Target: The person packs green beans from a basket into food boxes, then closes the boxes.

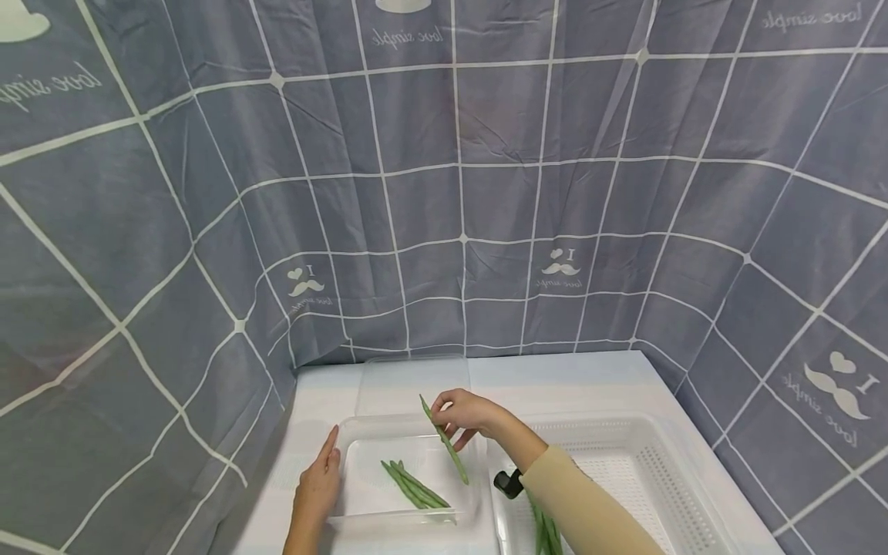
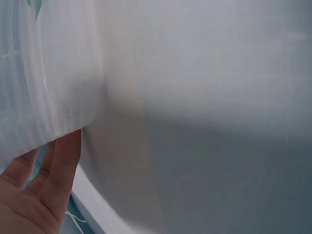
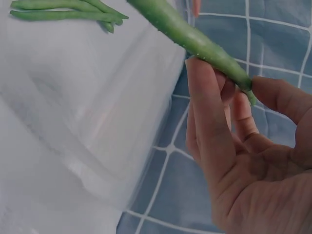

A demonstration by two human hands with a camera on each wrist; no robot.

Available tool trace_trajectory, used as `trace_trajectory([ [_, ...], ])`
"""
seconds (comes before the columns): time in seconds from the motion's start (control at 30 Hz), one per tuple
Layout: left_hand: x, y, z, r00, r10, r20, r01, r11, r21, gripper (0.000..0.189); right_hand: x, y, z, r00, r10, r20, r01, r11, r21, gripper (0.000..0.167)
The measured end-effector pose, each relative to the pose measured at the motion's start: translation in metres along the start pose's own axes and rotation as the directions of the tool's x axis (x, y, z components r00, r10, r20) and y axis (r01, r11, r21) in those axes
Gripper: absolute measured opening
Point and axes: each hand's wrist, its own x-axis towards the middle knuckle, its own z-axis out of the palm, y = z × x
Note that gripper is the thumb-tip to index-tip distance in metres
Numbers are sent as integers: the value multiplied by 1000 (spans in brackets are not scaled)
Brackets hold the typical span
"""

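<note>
My right hand (image 1: pixel 463 416) pinches a single green bean (image 1: pixel 451 453) between thumb and fingers, over the right side of a clear plastic box (image 1: pixel 398 426). In the right wrist view the bean (image 3: pixel 195 41) slants up and left from the fingertips, its tip beside the thumb. Several more green beans (image 1: pixel 415 487) lie in a loose bunch on the box floor. My left hand (image 1: pixel 317 482) rests along the box's left side, fingers straight. The left wrist view shows its fingers (image 2: pixel 63 158) against the box's lower edge.
Right of the box stands a white perforated basket (image 1: pixel 648 462) with green beans (image 1: pixel 546 528) at its near left, partly hidden by my right sleeve. A clear flat lid (image 1: pixel 409 381) lies behind the box. Grey checked curtains (image 1: pixel 499 200) enclose the white table (image 1: pixel 555 370).
</note>
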Motion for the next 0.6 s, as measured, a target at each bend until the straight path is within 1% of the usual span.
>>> trace_trajectory([
  [0.3, 0, 1, 2, 1000, -8, -9, 8, 1000, 3, 53, 22, 4, 22, 999, 39, -2, -39, 998, -48, 4],
  [0.6, 0, -1, 1, 1000, -15, -4, 15, 1000, 0, 53, 32, 8, 40, 998, 57, -16, -59, 990, -128, 3],
])
